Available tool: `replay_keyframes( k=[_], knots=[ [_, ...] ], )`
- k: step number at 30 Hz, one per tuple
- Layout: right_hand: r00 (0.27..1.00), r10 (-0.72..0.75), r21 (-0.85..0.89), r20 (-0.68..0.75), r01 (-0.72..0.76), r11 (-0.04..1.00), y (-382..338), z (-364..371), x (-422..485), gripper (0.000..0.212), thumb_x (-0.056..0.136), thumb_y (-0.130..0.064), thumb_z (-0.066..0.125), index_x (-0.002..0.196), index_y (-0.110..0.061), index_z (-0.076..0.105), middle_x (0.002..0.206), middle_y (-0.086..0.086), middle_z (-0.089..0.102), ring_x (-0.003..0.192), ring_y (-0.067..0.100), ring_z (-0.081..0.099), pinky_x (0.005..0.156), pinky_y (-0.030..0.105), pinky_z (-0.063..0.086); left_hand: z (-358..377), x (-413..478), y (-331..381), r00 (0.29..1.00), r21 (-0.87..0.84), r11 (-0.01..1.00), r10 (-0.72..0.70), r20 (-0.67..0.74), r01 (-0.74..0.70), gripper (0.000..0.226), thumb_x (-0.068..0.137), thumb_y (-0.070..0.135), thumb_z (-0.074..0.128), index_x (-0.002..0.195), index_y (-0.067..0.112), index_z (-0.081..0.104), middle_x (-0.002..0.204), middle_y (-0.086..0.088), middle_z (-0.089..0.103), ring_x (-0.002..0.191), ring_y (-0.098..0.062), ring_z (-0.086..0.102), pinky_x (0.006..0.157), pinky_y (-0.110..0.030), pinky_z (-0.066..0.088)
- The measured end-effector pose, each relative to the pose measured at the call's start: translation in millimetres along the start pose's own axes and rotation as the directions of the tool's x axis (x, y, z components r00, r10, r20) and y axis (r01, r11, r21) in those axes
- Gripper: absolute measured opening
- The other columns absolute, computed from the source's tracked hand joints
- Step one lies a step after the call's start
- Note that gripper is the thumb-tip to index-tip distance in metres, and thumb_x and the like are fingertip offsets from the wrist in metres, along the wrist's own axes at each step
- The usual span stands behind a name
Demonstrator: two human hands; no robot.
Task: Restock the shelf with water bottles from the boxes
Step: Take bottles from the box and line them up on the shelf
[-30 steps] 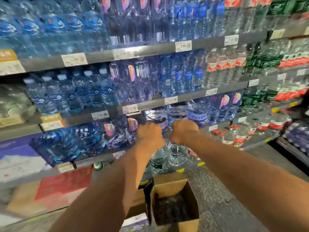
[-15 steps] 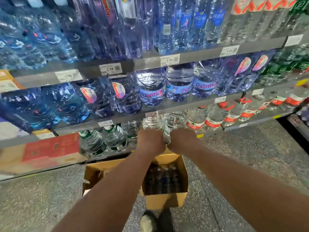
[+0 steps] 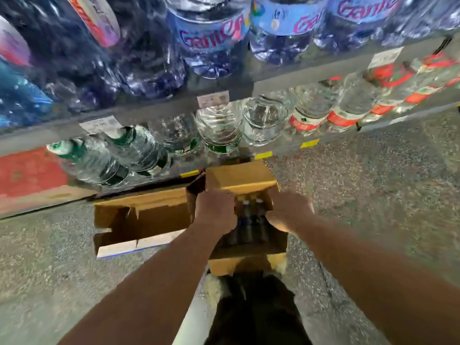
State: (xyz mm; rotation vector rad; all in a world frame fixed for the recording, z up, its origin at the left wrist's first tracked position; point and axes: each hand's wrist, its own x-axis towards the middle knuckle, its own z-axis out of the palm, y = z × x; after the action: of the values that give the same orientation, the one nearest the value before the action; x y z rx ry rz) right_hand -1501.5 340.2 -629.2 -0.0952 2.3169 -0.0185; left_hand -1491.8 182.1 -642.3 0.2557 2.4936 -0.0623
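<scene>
Seen from the head camera, a person bends over an open cardboard box (image 3: 240,176) on the speckled floor (image 3: 373,185) at the foot of a supermarket shelf (image 3: 273,82). The left hand (image 3: 216,209) reaches down at the box's left side, its back to the camera and its fingers hidden, so its grip cannot be told. The right hand (image 3: 290,212) sits at the box's right side; whether it holds anything is also unclear in the blur. Between the two hands, dark-capped water bottles (image 3: 250,220) stand upright inside the box. Just left of the left hand lies a second box (image 3: 142,202), its flaps open. Beyond the hands, the lowest shelf level carries clear bottles (image 3: 219,130) straight ahead, green-labelled bottles (image 3: 139,151) off to the left, and red-labelled bottles (image 3: 313,115) to the right. Above those, large blue-labelled bottles (image 3: 211,33) fill the next level. The person's dark trouser leg (image 3: 254,310) shows below the forearms.
</scene>
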Motion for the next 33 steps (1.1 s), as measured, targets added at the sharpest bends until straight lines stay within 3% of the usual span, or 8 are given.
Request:
replay_keyframes(
  k=[2, 6, 12, 18, 22, 25, 28, 33],
  knots=[
    [0.999, 0.019, 0.042, 0.033, -0.020, 0.999, 9.4, 20.0, 19.7, 0.030, 0.091, -0.023, 0.049, 0.118, -0.015, 0.056, 0.118, 0.009, 0.060, 0.111, 0.029, 0.058, 0.088, 0.036, 0.047, 22.2, 14.5, 7.3, 1.000, -0.035, 0.999, -0.008, 0.018, 0.008, 0.023, 0.090, 0.036, 0.050, 0.104, 0.020, 0.057, 0.107, -0.004, 0.060, 0.104, -0.027, 0.054, 0.088, -0.043, 0.038],
    [0.992, 0.069, 0.125, 0.105, -0.082, 0.989, 16.4, 71.4, 60.6, 0.025, 0.089, -0.028, 0.053, 0.109, -0.014, 0.060, 0.108, 0.006, 0.062, 0.103, 0.027, 0.060, 0.082, 0.034, 0.046, 76.7, 41.9, 26.5, 0.997, -0.211, 0.975, -0.053, 0.063, 0.065, 0.010, 0.090, 0.033, 0.051, 0.094, 0.023, 0.053, 0.102, -0.001, 0.058, 0.094, -0.021, 0.056, 0.072, -0.033, 0.042],
    [0.973, 0.161, 0.327, 0.166, -0.208, 0.922, 18.5, 172.3, 139.4, 0.036, 0.086, -0.034, 0.051, 0.114, -0.012, 0.055, 0.113, 0.009, 0.061, 0.103, 0.031, 0.060, 0.086, 0.040, 0.051, 181.0, 95.9, 52.8, 0.967, -0.429, 0.888, -0.063, 0.245, 0.166, 0.034, 0.091, 0.029, 0.053, 0.123, 0.017, 0.051, 0.121, -0.005, 0.051, 0.110, -0.026, 0.052, 0.088, -0.038, 0.048],
    [0.942, 0.229, 0.400, 0.246, -0.314, 0.861, 32.8, 278.0, 242.3, 0.047, 0.089, -0.032, 0.057, 0.130, -0.013, 0.048, 0.126, 0.011, 0.055, 0.113, 0.030, 0.056, 0.094, 0.041, 0.049, 280.7, 169.7, 58.2, 0.915, -0.701, 0.598, -0.161, 0.370, 0.389, 0.043, 0.096, 0.008, 0.045, 0.139, 0.009, 0.040, 0.140, -0.011, 0.040, 0.125, -0.028, 0.043, 0.107, -0.036, 0.036],
    [0.888, 0.280, 0.525, 0.364, -0.445, 0.726, 45.1, 328.0, 295.9, 0.043, 0.096, -0.021, 0.053, 0.136, -0.008, 0.047, 0.134, 0.012, 0.052, 0.118, 0.032, 0.053, 0.090, 0.030, 0.044, 336.1, 211.1, 66.5, 0.888, -0.805, 0.376, -0.160, 0.431, 0.458, 0.045, 0.097, 0.002, 0.042, 0.141, 0.002, 0.034, 0.141, -0.019, 0.041, 0.127, -0.032, 0.042, 0.110, -0.036, 0.032],
    [0.858, 0.298, 0.595, 0.419, -0.507, 0.623, 48.6, 347.0, 308.5, 0.040, 0.101, -0.017, 0.045, 0.138, -0.005, 0.045, 0.139, 0.014, 0.048, 0.122, 0.033, 0.050, 0.097, 0.034, 0.042, 357.6, 225.0, 77.9, 0.845, -0.783, 0.326, -0.127, 0.519, 0.530, 0.041, 0.101, 0.008, 0.037, 0.142, -0.001, 0.034, 0.143, -0.020, 0.041, 0.130, -0.033, 0.041, 0.107, -0.031, 0.032],
    [0.864, 0.335, 0.617, 0.374, -0.502, 0.606, 45.8, 358.1, 309.0, 0.046, 0.098, -0.020, 0.050, 0.142, -0.009, 0.042, 0.142, 0.014, 0.046, 0.125, 0.031, 0.049, 0.096, 0.033, 0.041, 365.3, 229.9, 88.6, 0.854, -0.828, 0.210, -0.126, 0.505, 0.520, 0.039, 0.103, 0.014, 0.035, 0.140, 0.001, 0.038, 0.141, -0.019, 0.044, 0.129, -0.033, 0.042, 0.104, -0.031, 0.033],
    [0.895, 0.350, 0.651, 0.276, -0.442, 0.617, 48.1, 358.7, 303.9, 0.051, 0.093, -0.023, 0.058, 0.141, -0.013, 0.042, 0.142, 0.013, 0.046, 0.126, 0.031, 0.048, 0.098, 0.033, 0.040, 376.7, 241.8, 76.4, 0.765, -0.775, -0.023, -0.146, 0.627, 0.631, 0.039, 0.099, 0.009, 0.042, 0.138, 0.009, 0.048, 0.135, -0.013, 0.051, 0.121, -0.033, 0.050, 0.094, -0.031, 0.044]
  ],
)
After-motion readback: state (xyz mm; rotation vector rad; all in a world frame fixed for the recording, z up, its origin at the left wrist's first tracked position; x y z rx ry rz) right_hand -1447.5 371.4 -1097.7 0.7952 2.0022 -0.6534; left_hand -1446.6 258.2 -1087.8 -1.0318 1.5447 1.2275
